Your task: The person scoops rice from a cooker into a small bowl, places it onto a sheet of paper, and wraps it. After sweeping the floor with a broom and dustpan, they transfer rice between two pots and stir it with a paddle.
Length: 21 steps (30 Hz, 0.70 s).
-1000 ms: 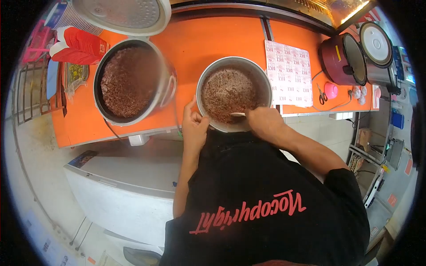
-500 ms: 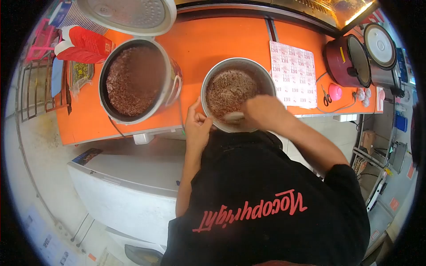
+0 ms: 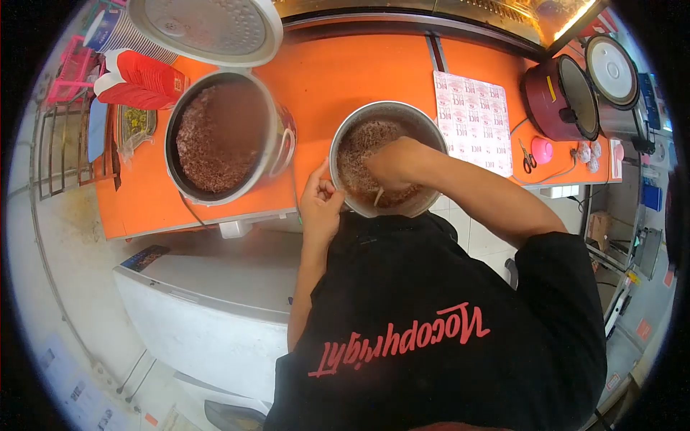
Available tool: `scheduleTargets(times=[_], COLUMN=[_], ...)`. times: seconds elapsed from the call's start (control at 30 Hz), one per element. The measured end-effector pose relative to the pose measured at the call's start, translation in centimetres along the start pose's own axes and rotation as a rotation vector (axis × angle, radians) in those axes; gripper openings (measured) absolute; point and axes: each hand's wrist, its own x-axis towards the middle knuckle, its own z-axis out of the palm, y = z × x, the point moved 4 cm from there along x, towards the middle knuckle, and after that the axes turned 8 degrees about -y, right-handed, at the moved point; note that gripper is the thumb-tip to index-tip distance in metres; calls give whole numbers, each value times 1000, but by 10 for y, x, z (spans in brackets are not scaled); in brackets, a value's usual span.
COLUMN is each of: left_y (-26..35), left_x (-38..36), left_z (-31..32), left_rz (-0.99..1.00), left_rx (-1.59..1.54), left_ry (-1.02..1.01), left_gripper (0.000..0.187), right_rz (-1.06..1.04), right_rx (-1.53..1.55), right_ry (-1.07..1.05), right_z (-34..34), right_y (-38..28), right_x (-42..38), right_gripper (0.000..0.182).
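Note:
A metal pot (image 3: 343, 136) stands at the front edge of the orange counter, holding loose reddish-brown rice (image 3: 363, 140). My left hand (image 3: 321, 205) grips the pot's rim on its left side, thumb toward the inside. Down inside the pot, my right hand (image 3: 392, 164) is closed on a pale rice paddle (image 3: 379, 195); only a thin part of it shows below my fingers, and the rest is hidden. To the left, an open rice cooker (image 3: 271, 118) contains more of the same rice, with steam blurring its right half.
Red paper boxes (image 3: 147, 79) and a tray of green food (image 3: 135, 122) stand at the left. Beyond the pot lie a printed sheet (image 3: 472, 118), scissors (image 3: 529, 159) and a pink bowl (image 3: 542, 149). A dark red cooker (image 3: 553, 100) stands far right; a glass display case borders the back.
My right hand has moved left and deeper into the pot, and the paddle has turned from lying flat to edge-on. My left hand stays on the rim.

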Motion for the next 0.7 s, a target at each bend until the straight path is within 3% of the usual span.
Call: scheduleTargets(times=[0.2,0.27,0.43,0.53,0.63,0.7], left_y=[-6,-5,-2,-4,-2,2], left_x=[0,0,-1,0,2,1], left_z=[-2,-1,-2,-1,2,2], left_rz=[-90,-102,-118,-111,-82,-73], left_rx=[-110,-115,-125,-106,-142,-149], left_ry=[-1,-9,-4,-30,-4,10], left_gripper=[68,68,66,66,66,67], right_rz=[21,87,-52,-100,24,-3], right_rx=[59,185,59,-172,-66,-53], right_ry=[41,274,-41,-68,65,77], right_z=[-21,-18,13,9,-16,-10], right_y=[17,25,12,7,4,-5], right_x=[7,23,10,-15,-17,-10], right_gripper=[21,19,27,24,23,22])
